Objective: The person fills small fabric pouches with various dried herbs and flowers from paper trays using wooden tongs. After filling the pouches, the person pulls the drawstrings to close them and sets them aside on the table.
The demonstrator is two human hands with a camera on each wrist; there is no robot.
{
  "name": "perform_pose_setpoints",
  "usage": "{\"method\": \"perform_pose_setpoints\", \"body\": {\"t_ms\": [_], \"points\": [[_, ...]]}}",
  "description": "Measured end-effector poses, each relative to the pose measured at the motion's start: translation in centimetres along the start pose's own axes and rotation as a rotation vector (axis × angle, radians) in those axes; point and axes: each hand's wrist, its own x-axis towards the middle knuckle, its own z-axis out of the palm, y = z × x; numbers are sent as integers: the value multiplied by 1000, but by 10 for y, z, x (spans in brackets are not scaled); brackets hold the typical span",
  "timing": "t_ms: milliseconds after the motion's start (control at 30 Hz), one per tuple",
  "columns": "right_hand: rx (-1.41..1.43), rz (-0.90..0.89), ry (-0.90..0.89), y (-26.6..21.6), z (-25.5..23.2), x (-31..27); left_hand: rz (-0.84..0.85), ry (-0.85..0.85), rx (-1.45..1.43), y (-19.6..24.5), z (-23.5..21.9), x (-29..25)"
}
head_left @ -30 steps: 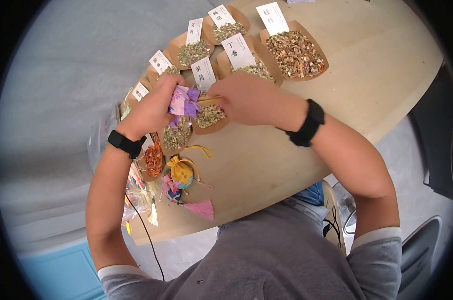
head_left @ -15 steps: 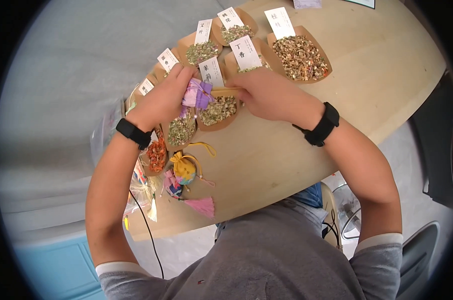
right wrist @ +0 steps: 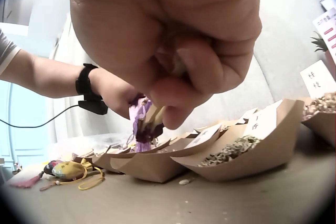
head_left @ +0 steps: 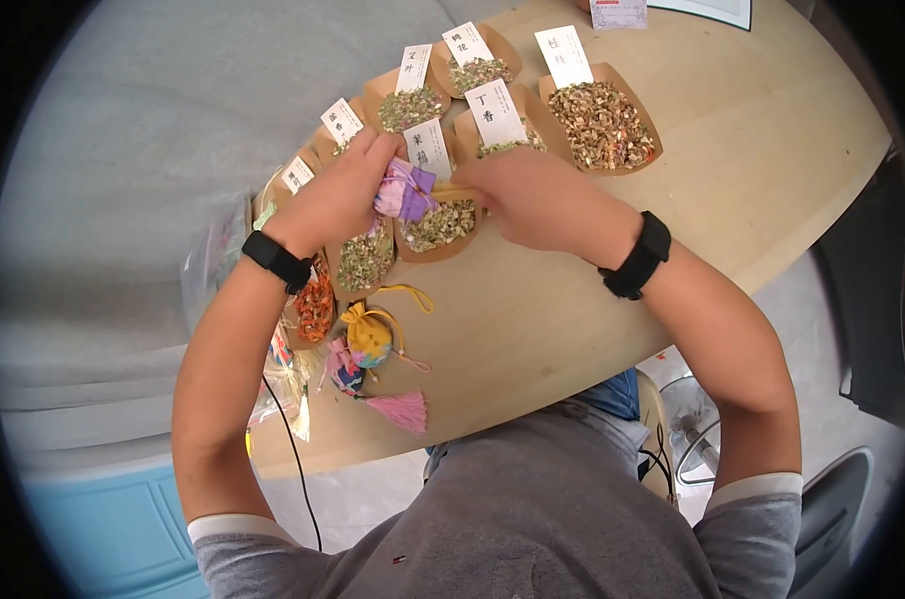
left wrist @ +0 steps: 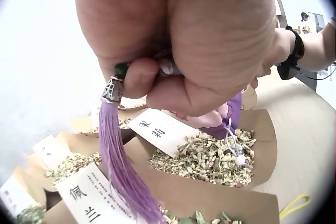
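My left hand [head_left: 347, 190] grips a small pink and purple drawstring pouch [head_left: 404, 192], its mouth facing right. From the pouch a purple tassel [left wrist: 123, 161] with a green bead and a silver-coloured bead hangs below the left fingers. My right hand [head_left: 547, 195], fingers curled, pinches a thin tan stick-like tool [head_left: 459, 190] that reaches to the pouch's mouth. Its far end is hidden. Both hands hover over a brown paper tray [left wrist: 265, 145] of dried, chopped herbs [left wrist: 210, 158], which has a white label card [left wrist: 163, 132] standing in it.
More brown trays of herbs with label cards curve round the left and back, one with coarse brown pieces [head_left: 600, 125], another with orange bits [head_left: 313, 304]. Nearer me lie a yellow pouch [head_left: 368, 339] and a dark patterned pouch [head_left: 345, 371], with a pink tassel [head_left: 400, 410] beside them.
The head view has shifted a little. The left hand and pouch have moved slightly right over the herb tray. Compared with half a second ago, the right fingers are nearer the pouch's mouth.
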Motion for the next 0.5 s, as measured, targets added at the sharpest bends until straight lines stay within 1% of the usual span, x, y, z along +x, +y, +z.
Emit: {"method": "perform_pose_setpoints", "body": {"t_ms": [67,133,167,233,267,333,367,433,467,500], "points": [[-29,-39,0,0,-1,1,-19,-7,-10,-1,-1,0],[-27,30,-18,1,-9,-3,-20,-10,-39,-3,-1,-2],[-26,31,-20,0,-6,-2,-21,-12,-41,-2,0,-2],[-60,-38,31,-3,0,1,-13,-15,5,0,0,-1],[-63,-40,31,-2,-5,0,-13,-12,5,1,0,0],[-109,58,-136,-3,-16,-1,-7,16,-37,1,-1,-4],[-108,54,-139,-3,-11,0,-12,17,-38,0,-1,-6],[-41,-64,73,-1,-1,1,7,8,-16,-1,-1,-3],[-45,-64,75,-1,-6,0,10,12,-15,0,-1,-2],[-88,-17,-4,-3,-12,-2,13,24,-21,2,-1,-3]]}}
